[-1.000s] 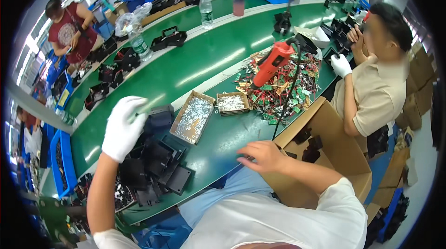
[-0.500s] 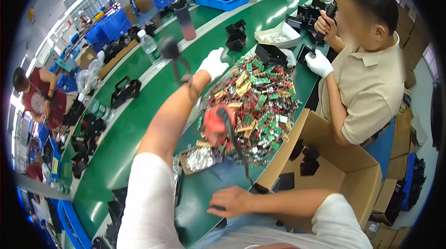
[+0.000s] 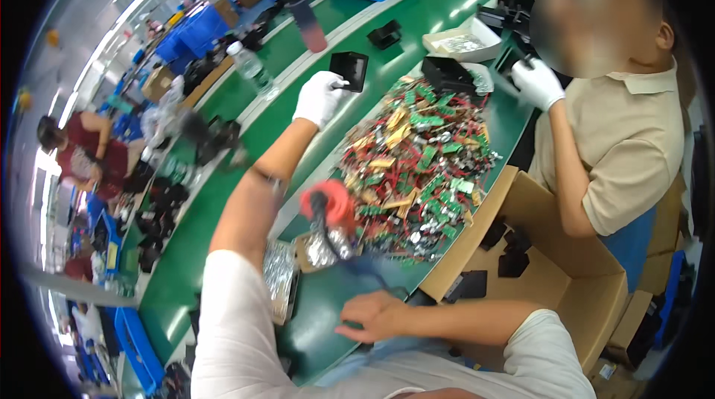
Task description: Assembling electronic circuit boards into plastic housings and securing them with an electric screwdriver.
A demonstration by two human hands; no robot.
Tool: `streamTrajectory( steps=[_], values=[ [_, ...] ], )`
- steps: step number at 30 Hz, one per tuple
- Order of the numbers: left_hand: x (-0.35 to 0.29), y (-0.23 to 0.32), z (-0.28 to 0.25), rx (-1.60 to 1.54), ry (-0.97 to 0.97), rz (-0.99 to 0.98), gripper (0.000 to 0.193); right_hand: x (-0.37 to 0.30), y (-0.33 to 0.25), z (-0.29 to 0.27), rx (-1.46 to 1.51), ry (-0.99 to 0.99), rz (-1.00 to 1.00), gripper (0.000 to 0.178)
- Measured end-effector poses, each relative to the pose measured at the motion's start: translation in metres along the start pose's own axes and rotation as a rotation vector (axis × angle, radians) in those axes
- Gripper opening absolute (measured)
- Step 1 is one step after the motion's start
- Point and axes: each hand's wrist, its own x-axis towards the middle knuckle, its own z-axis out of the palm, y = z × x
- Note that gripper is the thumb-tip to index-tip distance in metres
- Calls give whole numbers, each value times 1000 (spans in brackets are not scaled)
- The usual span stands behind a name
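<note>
My left hand (image 3: pixel 320 99), in a white glove, reaches out over the green bench and pinches a black plastic housing (image 3: pixel 350 71) by its near edge. This housing is a square, open box shape, raised and tilted toward me. Bare, my right hand (image 3: pixel 372 317) is held low over the near edge of the bench, thumb apart from loosely bent fingers, with nothing seen in it. Between my arms hangs a blurred red and black tool (image 3: pixel 328 205) on a dark cord. A large pile of green circuit boards (image 3: pixel 417 160) with red wires lies beyond it.
Small metal parts fill a carton tray (image 3: pixel 328 248), with a foil-like strip tray (image 3: pixel 279 280) beside it. An open cardboard box (image 3: pixel 566 287) holds black pieces at my right. A co-worker's gloved hand (image 3: pixel 538 84) is past the pile. Bottles (image 3: pixel 249 67) stand left; another housing (image 3: pixel 385 34) sits farther off.
My left hand has taken one of the two black housings off the bench and lifted it leftward. The hanging red tool has swung slightly. My right hand stays about where it was.
</note>
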Motion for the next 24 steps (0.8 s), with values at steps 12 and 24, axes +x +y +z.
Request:
streamTrajectory(
  steps=[12, 24],
  values=[
    [-397, 185, -300, -185, -22, -256, 33, 112, -126, 10, 425, 402, 169, 69],
    [-500, 225, -247, -785, 346, -600, 38, 63, -145, 39, 447, -7, 301, 43]
  ],
)
